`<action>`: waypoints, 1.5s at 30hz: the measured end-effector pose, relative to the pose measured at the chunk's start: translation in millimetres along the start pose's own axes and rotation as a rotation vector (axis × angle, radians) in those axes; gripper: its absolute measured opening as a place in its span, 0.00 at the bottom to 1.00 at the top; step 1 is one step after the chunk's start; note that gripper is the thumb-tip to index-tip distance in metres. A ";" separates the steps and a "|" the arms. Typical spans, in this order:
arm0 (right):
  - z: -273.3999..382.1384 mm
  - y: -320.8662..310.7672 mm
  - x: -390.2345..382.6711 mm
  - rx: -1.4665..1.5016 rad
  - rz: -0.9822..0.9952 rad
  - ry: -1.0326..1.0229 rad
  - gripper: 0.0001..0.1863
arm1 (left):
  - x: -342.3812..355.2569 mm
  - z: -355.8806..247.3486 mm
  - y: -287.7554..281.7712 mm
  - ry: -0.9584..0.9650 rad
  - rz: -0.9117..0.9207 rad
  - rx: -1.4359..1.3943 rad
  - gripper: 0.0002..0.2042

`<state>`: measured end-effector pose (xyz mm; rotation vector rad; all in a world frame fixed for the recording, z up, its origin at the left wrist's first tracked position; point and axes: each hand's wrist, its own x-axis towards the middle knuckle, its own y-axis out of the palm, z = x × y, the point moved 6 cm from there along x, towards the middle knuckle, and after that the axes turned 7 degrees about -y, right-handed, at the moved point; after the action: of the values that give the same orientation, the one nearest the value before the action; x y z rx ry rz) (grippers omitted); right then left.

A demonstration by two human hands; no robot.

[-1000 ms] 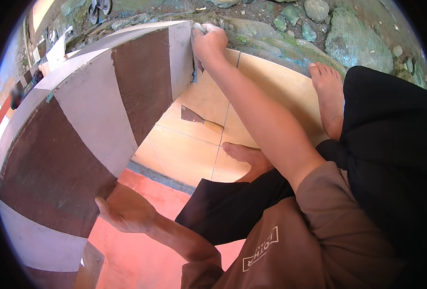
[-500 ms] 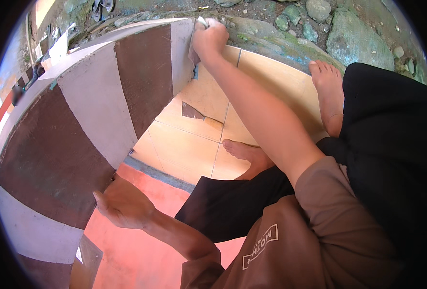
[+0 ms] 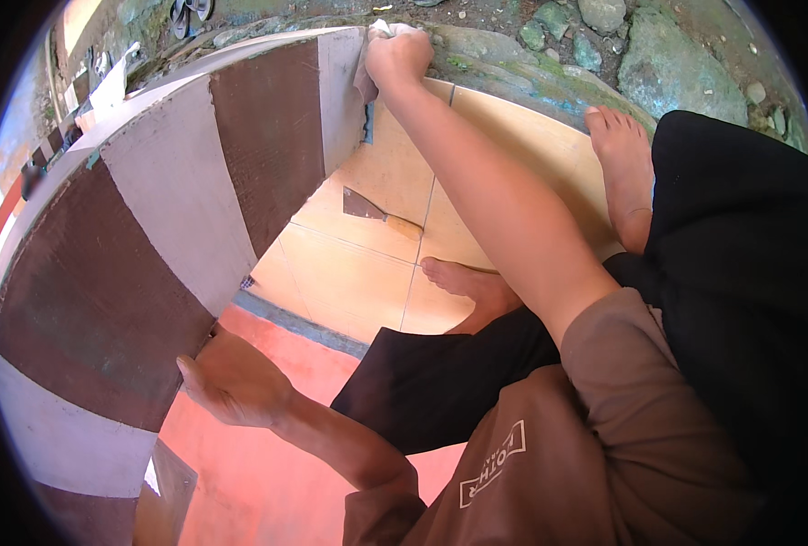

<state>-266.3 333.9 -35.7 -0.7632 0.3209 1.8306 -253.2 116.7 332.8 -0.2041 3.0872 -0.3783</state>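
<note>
**Wiping the far corner of a tiled wall**

The right hand (image 3: 396,56) is stretched out to the far top corner of the low wall faced in alternating dark brown and pale grey tiles (image 3: 176,218), its fingers closed around a crumpled whitish cloth (image 3: 367,77) pressed against the last pale tile. The left hand (image 3: 231,378) lies open with fingers spread, its fingertips against the lower edge of a brown tile near the salmon-pink floor (image 3: 276,455). A metal scraper with a wooden handle (image 3: 376,211) lies unused on the cream square floor tiles (image 3: 349,273), between the wall and the person's bare foot (image 3: 467,282).

Judging by the scene, the tiles are all set and the faces nearest the camera look fairly clean; the wiping seems to have reached the far end, so little wall appears left, though smears there cannot be made out
</note>
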 end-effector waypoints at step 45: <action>49.2 -75.7 -146.6 -0.435 0.508 -1.277 0.26 | 40.8 304.1 -5.7 -0.435 0.715 0.643 0.13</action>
<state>-182.3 282.2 105.4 0.3648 -0.7971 2.5103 -280.8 33.2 38.8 0.6975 2.2500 -1.0492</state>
